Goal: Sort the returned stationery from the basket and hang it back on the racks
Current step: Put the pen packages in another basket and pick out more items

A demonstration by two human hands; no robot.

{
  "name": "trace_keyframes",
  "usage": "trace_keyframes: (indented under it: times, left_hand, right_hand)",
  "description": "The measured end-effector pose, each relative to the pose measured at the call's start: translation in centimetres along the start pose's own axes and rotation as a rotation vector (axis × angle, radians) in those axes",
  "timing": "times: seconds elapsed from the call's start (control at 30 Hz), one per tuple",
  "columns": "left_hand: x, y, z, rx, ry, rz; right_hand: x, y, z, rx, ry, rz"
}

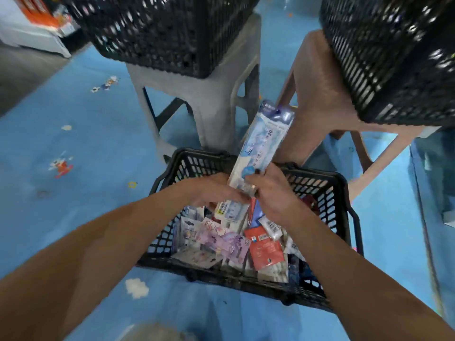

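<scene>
A black plastic basket (327, 190) stands on the blue floor, filled with several stationery packets, among them a purple one (221, 239) and a red one (267, 249). Above its far rim, both hands hold a long pale-blue ruler pack (261, 146) that tilts up and away to the right. My right hand (273, 190) grips the pack's lower part from the right. My left hand (214, 190) pinches its lower end from the left. The view is motion-blurred.
Beyond the basket stand a grey plastic stool (214, 94) and a brown plastic stool (320, 94), each bearing a black crate (160, 30) (398, 57). Shelving with orange goods (37, 11) is at the far left. Small stickers dot the blue floor (73, 143).
</scene>
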State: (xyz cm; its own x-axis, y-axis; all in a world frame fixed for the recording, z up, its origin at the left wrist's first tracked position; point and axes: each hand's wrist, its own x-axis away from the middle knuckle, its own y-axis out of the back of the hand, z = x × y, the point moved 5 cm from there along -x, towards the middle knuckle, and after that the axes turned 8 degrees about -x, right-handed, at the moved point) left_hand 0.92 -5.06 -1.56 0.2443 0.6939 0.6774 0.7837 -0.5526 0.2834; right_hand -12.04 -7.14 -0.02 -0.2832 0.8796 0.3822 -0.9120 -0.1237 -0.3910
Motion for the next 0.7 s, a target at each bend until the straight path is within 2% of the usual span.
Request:
trace_keyframes:
  times: [0.1, 0.33, 0.5, 0.7]
  left_hand:
    - [3.8, 0.7, -4.4, 0.071, -0.038, -0.076]
    - [14.3, 2.1, -16.2, 0.267, -0.115, -0.084]
    - [19.7, 5.0, -23.7, 0.378, -0.065, -0.141]
    - [23.5, 9.0, -30.5, 0.434, -0.024, -0.297]
  right_hand:
    - [3.1, -2.0, 4.2, 0.088, 0.001, -0.059]
    - [10.0, -6.8, 15.8, 0.136, -0.072, -0.194]
    - [12.5, -10.4, 25.0, 0.175, -0.068, -0.2]
    - [14.2, -13.7, 33.7, 0.196, -0.076, -0.197]
